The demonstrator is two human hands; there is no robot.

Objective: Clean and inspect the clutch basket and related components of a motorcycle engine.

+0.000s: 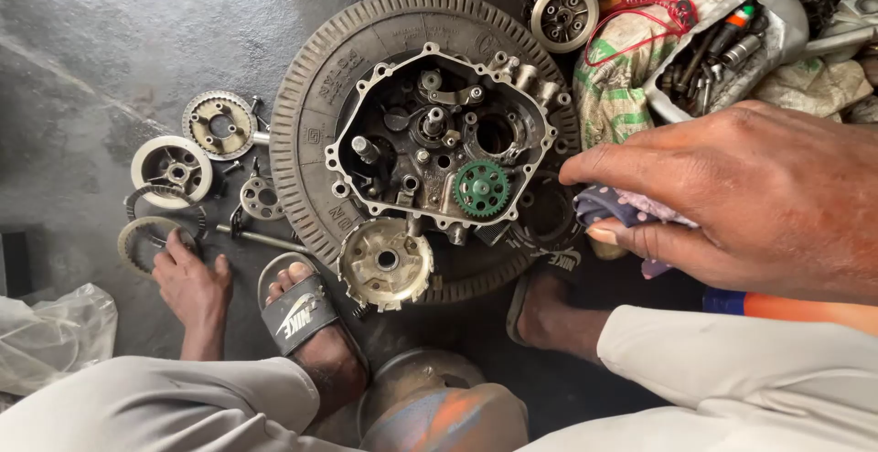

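Note:
An open engine case (439,141) lies on a tyre (311,132) on the floor, with a green gear (481,187) inside and a slotted clutch basket (385,263) at its near edge. My right hand (741,196) hovers just right of the case and pinches a purple spotted cloth (622,209) between thumb and fingers. My left hand (190,283) rests flat on the floor at the lower left, its fingers touching a ring-shaped clutch plate (146,237).
Clutch hubs and plates (174,166) and a thin rod (261,237) lie left of the tyre. A tool bag (722,45), sacks and a round hub (564,16) crowd the upper right. A clear plastic bag (50,333) sits lower left. My sandalled foot (302,310) is by the tyre.

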